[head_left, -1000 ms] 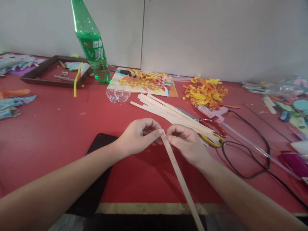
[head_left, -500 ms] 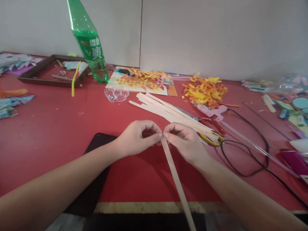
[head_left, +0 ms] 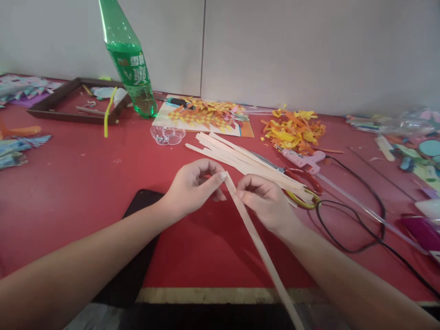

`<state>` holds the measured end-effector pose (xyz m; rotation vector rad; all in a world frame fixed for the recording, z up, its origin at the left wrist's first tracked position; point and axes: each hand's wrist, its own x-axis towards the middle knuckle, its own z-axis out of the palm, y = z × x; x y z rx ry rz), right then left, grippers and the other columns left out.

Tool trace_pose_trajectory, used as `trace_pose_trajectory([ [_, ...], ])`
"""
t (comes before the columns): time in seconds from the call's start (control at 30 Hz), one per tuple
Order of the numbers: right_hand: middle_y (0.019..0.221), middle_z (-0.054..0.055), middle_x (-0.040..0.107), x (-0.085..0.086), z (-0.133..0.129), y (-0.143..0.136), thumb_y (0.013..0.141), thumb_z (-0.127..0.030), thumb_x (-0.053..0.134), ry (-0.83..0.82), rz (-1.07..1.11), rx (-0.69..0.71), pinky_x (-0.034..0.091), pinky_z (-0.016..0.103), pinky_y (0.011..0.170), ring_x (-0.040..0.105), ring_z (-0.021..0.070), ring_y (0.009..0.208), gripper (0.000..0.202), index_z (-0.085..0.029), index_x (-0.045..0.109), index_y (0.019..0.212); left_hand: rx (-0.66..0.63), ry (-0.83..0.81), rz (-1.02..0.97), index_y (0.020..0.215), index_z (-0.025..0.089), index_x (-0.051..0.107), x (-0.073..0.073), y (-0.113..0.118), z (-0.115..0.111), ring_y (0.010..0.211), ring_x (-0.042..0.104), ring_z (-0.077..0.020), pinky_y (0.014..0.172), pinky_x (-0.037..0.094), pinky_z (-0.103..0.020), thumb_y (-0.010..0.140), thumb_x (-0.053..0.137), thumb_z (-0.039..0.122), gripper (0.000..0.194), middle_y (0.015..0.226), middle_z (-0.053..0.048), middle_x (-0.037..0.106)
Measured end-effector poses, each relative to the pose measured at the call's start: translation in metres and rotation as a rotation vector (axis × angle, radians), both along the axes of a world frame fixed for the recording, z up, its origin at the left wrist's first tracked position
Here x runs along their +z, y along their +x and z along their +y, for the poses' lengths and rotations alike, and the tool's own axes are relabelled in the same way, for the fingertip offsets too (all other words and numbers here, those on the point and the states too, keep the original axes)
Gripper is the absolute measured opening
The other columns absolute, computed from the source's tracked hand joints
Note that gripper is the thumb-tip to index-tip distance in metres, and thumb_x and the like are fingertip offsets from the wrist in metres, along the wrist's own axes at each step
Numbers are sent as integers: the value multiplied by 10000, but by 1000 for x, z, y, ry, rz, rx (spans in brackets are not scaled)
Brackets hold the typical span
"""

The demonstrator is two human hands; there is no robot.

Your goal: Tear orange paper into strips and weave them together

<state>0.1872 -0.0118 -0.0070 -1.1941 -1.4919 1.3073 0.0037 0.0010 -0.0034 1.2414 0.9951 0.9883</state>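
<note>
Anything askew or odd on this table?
Yes, mildly. The flat black slab seems to jut past the table's front edge, so it could get knocked. A yellow stick hangs over the front side of the dark frame. The bottle looks tilted, perhaps lens distortion. No spill visible.

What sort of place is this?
Probably a craft workspace: a pink glue gun, a heap of orange and yellow paper scraps, and pale strips lie on a red table.

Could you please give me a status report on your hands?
Left hand pinching pale strip at top. Right hand at its edge, lower down. Strip slanting past table edge. Loose strips, scissors beyond hands.
</note>
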Motion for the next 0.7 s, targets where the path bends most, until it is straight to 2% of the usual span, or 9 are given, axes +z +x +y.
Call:
trace_pose_trajectory([
  [0.13, 574, -54, 494, 2, -1, -1, 704, -202, 584, -36, -15, -3, 327, 227, 482, 412, 76, 502, 75, -182, 548, 641, 144, -13, -102, 802, 169, 516, -3, 0, 3, 457, 605, -58, 506, 535, -179, 885, 606, 294, 174, 645, 70, 536],
  [0.23, 560, -61, 478, 1, -1, -1, 701, -207, 581, -55, -34, -6, 304, 228, 470, 395, 74, 488, 84, -186, 535, 635, 187, -49, -165, 807, 184, 482, -3, -1, 7, 460, 605, -66, 508, 538, -178, 904, 583, 298, 180, 575, 82, 516],
  [0.3, 557, -60, 479, 0, -1, 0, 702, -205, 578, -42, -46, -10, 308, 229, 477, 398, 76, 492, 87, -185, 535, 630, 150, -130, -187, 836, 190, 485, -2, -2, 8, 500, 627, -82, 517, 550, -186, 882, 622, 325, 198, 584, 75, 544],
  [0.33, 556, -60, 479, 0, -1, 0, 706, -203, 576, -26, -46, -13, 312, 230, 483, 399, 77, 495, 88, -185, 536, 629, 93, -190, -198, 854, 187, 500, -2, -2, 8, 531, 640, -88, 523, 557, -191, 858, 655, 346, 223, 617, 62, 572],
  [0.43, 559, -58, 483, -1, -2, 0, 723, -195, 574, 14, -35, -16, 323, 232, 500, 401, 79, 507, 94, -185, 541, 636, -201, -362, -205, 900, 154, 591, -1, -2, 8, 634, 660, -98, 552, 571, -195, 760, 757, 389, 320, 780, -6, 655],
  [0.5, 570, -52, 501, -1, -2, -1, 736, -213, 584, 0, -19, 4, 326, 232, 501, 406, 82, 513, 108, -186, 533, 645, -303, -395, -164, 883, 133, 634, 0, -1, 6, 663, 656, -94, 574, 568, -182, 726, 790, 363, 319, 812, -29, 668],
  [0.57, 590, -41, 519, -1, -3, -3, 747, -239, 590, -28, -10, 23, 332, 234, 503, 416, 87, 524, 121, -186, 528, 658, -268, -397, -106, 820, 126, 639, 0, 0, 5, 652, 649, -87, 584, 561, -177, 735, 784, 341, 273, 760, -21, 659],
  [0.7, 589, -50, 480, -1, -2, -4, 742, -238, 583, -21, -17, 21, 331, 237, 501, 398, 88, 521, 111, -191, 522, 662, -160, -289, -16, 753, 121, 631, -2, 1, 6, 518, 582, -73, 540, 536, -196, 748, 763, 349, 264, 600, 11, 606],
])
